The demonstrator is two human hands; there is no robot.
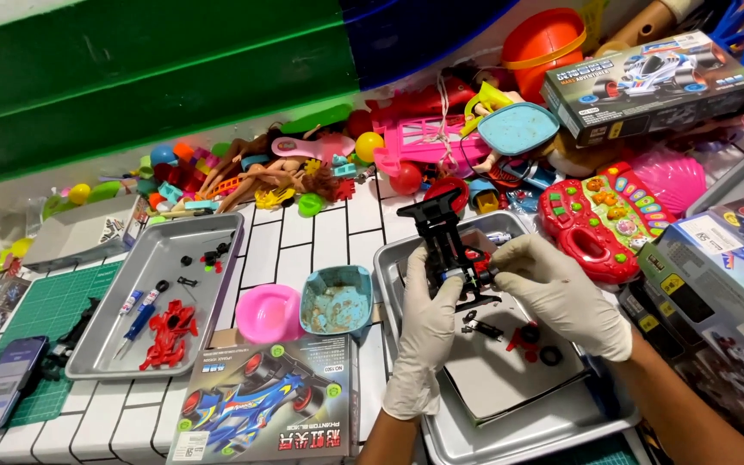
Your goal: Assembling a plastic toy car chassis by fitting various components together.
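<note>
Both gloved hands close their grip on the black toy car chassis [447,250]: the left hand [426,331] clasps it from below, the right hand [561,293] from the side. It hangs above the metal tray [475,435], over small loose parts [527,337] and a grey card [501,375].

I look down on a tabletop [303,250] covered with white rectangular tiles and dark joints between them. On the far side I see a wall [148,69] painted green, with a white band at the far left top and a dark blue part [415,26] more to the right. On the near left a green cutting mat [45,319] lies on the tiles. The light is bright and even.
</note>
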